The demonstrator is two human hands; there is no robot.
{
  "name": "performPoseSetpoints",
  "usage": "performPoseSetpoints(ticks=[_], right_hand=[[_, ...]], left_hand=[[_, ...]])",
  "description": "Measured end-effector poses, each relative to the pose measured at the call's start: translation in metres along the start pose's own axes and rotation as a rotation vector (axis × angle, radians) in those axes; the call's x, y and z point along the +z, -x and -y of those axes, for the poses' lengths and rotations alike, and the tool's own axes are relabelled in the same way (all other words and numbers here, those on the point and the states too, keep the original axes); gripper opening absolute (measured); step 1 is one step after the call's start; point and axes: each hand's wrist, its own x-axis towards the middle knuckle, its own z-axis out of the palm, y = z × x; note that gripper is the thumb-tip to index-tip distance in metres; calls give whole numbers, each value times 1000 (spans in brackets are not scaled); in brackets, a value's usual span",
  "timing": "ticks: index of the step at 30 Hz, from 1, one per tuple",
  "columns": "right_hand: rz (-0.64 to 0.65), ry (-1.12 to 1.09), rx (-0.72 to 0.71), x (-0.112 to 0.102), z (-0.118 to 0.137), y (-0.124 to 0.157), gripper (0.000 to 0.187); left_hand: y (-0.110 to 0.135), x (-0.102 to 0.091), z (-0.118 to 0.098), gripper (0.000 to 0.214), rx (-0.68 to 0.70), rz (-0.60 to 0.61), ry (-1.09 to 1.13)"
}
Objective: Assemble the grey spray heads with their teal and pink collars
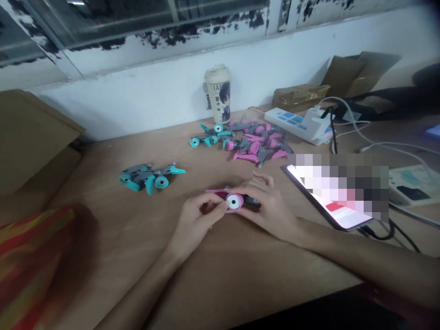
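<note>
Both hands hold a pink-and-grey trigger spray head (234,201) just above the table, its round pink collar with a white disc and dark centre facing me. My left hand (201,215) pinches it from the left, thumb against the edge of the collar. My right hand (266,201) grips the grey body from the right, its fingers partly hiding it. Farther left on the table lies a small group of teal-and-grey spray heads (149,178). Behind my hands are more teal ones (209,137) and a pile of pink-and-grey ones (257,142).
A lidded coffee cup (220,98) stands by the wall. To the right are a lit phone (326,201), partly blurred out, a white power strip (295,123) with cables, and a cardboard box (300,96). Cardboard (30,137) and striped red-yellow cloth (30,261) lie at left.
</note>
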Motion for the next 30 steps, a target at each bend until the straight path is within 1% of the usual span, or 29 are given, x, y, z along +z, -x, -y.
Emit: performPoseSetpoints(ticks=[4, 7, 9, 11, 14, 17, 22, 30], right_hand=[[2, 3, -26, 2, 0, 1, 22], [10, 12, -48, 2, 1, 1, 21], [12, 17, -48, 1, 2, 1, 20], [19, 19, -45, 0, 2, 1, 18], [28, 19, -46, 0, 2, 2, 16], [25, 25, -49, 0, 1, 2, 15], [19, 25, -66, 1, 1, 3, 16], [12, 25, -77, 1, 2, 4, 15]], left_hand=[[2, 1, 4, 32, 46, -83, -109], [4, 3, 5, 33, 103, -141, -201], [6, 5, 3, 28, 151, -172, -264], [8, 7, 0, 18, 205, -197, -311], [9, 9, -4, 5, 281, -196, -344], [9, 9, -6, 1, 325, -193, -363], [10, 10, -7, 2, 316, -208, -391], [14, 13, -12, 2, 251, -246, -454]])
